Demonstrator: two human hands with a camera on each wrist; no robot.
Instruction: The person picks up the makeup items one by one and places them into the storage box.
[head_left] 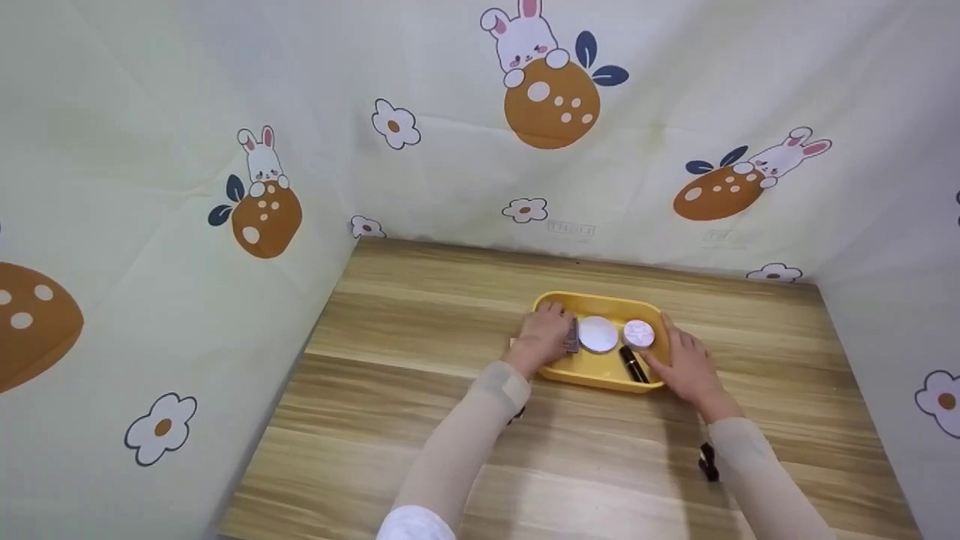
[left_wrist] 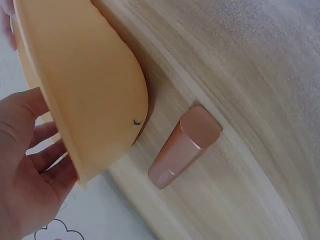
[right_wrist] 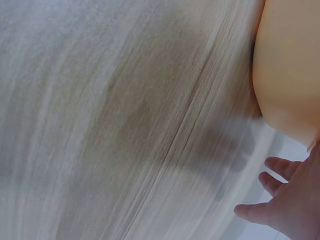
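Note:
A shallow yellow tray (head_left: 592,379) stands on the wooden table. My left hand (head_left: 541,337) reaches over its left end, with fingers inside the rim. Beside those fingers is a small grey flat item (head_left: 572,335), partly covered by the hand; whether they grip it is hidden. My right hand (head_left: 688,367) holds the tray's right end, thumb over the rim and several fingers spread outside. Inside the tray lie a round white disc (head_left: 598,334), a small round tub with a patterned pale lid (head_left: 639,334) and a black tube with a gold band (head_left: 632,364).
A rose-gold tapered tube (left_wrist: 182,145) lies on the table just outside the tray's left end. Patterned cloth walls (head_left: 450,172) rise behind the table and at both sides. A small black clip-like piece (head_left: 707,461) shows by the right sleeve.

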